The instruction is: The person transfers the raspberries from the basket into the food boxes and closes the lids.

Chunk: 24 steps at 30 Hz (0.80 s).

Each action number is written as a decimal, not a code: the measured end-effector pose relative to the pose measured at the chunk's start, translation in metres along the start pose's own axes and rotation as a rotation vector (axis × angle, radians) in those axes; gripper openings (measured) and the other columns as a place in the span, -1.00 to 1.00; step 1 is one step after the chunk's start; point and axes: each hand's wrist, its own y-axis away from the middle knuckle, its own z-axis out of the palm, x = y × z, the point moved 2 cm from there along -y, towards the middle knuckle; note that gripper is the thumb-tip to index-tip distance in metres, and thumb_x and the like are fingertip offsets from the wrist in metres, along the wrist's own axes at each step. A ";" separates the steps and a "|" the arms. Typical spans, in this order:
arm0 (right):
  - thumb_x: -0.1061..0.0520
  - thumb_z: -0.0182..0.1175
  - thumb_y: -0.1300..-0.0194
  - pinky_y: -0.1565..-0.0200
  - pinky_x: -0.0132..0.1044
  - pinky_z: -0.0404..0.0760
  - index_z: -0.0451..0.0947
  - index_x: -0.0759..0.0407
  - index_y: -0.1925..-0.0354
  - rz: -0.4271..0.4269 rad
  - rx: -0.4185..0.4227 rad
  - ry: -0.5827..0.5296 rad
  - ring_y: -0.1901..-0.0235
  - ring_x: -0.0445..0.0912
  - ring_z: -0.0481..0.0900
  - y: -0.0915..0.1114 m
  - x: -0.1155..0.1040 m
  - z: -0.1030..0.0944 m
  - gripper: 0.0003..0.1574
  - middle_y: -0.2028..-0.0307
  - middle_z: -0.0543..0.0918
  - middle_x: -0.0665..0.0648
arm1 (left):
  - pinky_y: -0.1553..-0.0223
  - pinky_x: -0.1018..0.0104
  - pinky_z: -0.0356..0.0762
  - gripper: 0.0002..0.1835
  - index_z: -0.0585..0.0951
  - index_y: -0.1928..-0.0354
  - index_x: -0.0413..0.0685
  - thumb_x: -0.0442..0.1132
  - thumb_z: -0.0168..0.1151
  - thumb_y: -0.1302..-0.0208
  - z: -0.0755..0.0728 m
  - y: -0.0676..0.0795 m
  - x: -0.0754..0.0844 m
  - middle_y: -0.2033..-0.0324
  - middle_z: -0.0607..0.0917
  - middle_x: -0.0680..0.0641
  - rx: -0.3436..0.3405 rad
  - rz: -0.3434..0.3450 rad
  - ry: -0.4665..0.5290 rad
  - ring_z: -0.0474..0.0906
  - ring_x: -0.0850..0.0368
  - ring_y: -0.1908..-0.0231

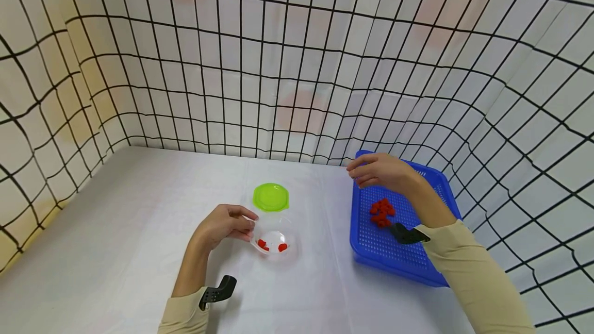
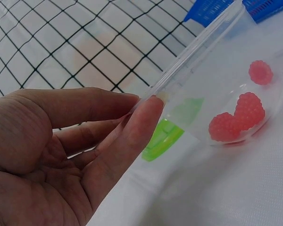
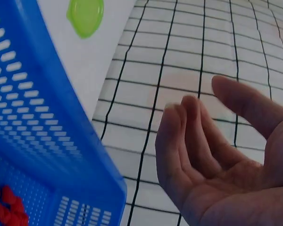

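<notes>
My left hand (image 1: 226,226) pinches the rim of a clear plastic bowl (image 2: 198,75) between thumb and fingers. Inside the bowl lie a few red raspberries (image 2: 249,111), grouped near its bottom. Over the far left part of a blue basket (image 1: 399,267) hovers my right hand (image 1: 382,171), its fingers loosely bent and nothing between them. In the right wrist view a gap shows between the thumb and fingers (image 3: 170,136). A pile of several red raspberries (image 1: 382,213) lies on the basket floor beneath the right forearm.
A green lid (image 1: 271,197) lies flat on the white table just behind the bowl. Black wire grid panels (image 1: 297,66) with white sheeting behind them stand around the back and sides. The basket's raised wall (image 3: 80,117) borders the raspberries.
</notes>
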 end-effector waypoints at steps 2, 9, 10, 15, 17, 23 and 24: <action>0.08 0.29 -0.39 -0.16 -0.07 0.68 0.53 0.34 -0.19 0.007 0.041 0.030 -0.01 0.07 0.62 0.003 0.006 -0.007 -0.49 -0.21 0.56 0.32 | 0.31 0.28 0.78 -0.62 0.57 -0.07 -0.55 -0.45 0.29 -0.25 0.000 0.000 0.000 0.37 0.68 -0.12 -0.001 0.000 0.000 0.66 0.14 0.50; 0.06 0.28 -0.40 -0.26 0.07 0.60 0.43 0.34 -0.32 0.013 0.106 0.100 -0.20 0.23 0.56 0.008 0.030 -0.025 -0.36 -0.29 0.50 0.42 | 0.31 0.29 0.78 -0.62 0.57 -0.07 -0.54 -0.44 0.29 -0.26 0.000 0.000 0.001 0.38 0.68 -0.12 -0.003 -0.003 -0.002 0.66 0.14 0.50; 0.07 0.28 -0.40 -0.26 0.08 0.59 0.41 0.35 -0.33 0.012 0.113 0.095 -0.21 0.25 0.55 0.007 0.035 -0.027 -0.34 -0.30 0.49 0.43 | 0.32 0.29 0.78 -0.62 0.57 -0.07 -0.55 -0.45 0.29 -0.25 0.000 0.000 0.001 0.38 0.67 -0.12 -0.004 -0.003 -0.001 0.66 0.14 0.50; 0.02 0.30 -0.40 -0.25 0.07 0.61 0.41 0.30 -0.36 0.030 0.166 0.120 -0.19 0.21 0.57 0.004 0.061 -0.039 -0.31 -0.30 0.50 0.41 | 0.32 0.30 0.78 -0.62 0.57 -0.07 -0.55 -0.44 0.29 -0.26 0.000 0.000 0.001 0.39 0.67 -0.12 -0.003 -0.003 -0.007 0.65 0.15 0.50; 0.00 0.30 -0.40 -0.24 0.07 0.61 0.42 0.29 -0.37 0.044 0.186 0.126 -0.19 0.20 0.58 0.002 0.073 -0.042 -0.29 -0.31 0.49 0.42 | 0.33 0.30 0.78 -0.63 0.57 -0.07 -0.55 -0.44 0.29 -0.26 0.000 0.000 0.001 0.39 0.68 -0.12 -0.002 -0.003 -0.010 0.65 0.14 0.50; 0.03 0.26 -0.44 -0.27 0.06 0.59 0.38 0.32 -0.39 0.087 0.237 0.110 -0.25 0.27 0.54 -0.001 0.108 -0.052 -0.31 -0.35 0.43 0.45 | 0.33 0.30 0.78 -0.63 0.57 -0.07 -0.55 -0.44 0.28 -0.27 -0.001 0.000 0.000 0.37 0.68 -0.12 0.002 0.000 -0.008 0.65 0.15 0.51; 0.05 0.25 -0.44 -0.27 0.05 0.58 0.38 0.34 -0.39 0.090 0.243 0.105 -0.26 0.29 0.53 -0.001 0.113 -0.054 -0.32 -0.35 0.43 0.45 | 0.33 0.30 0.78 -0.63 0.57 -0.07 -0.55 -0.45 0.28 -0.27 -0.001 0.000 -0.001 0.37 0.68 -0.12 0.001 0.001 -0.006 0.65 0.15 0.50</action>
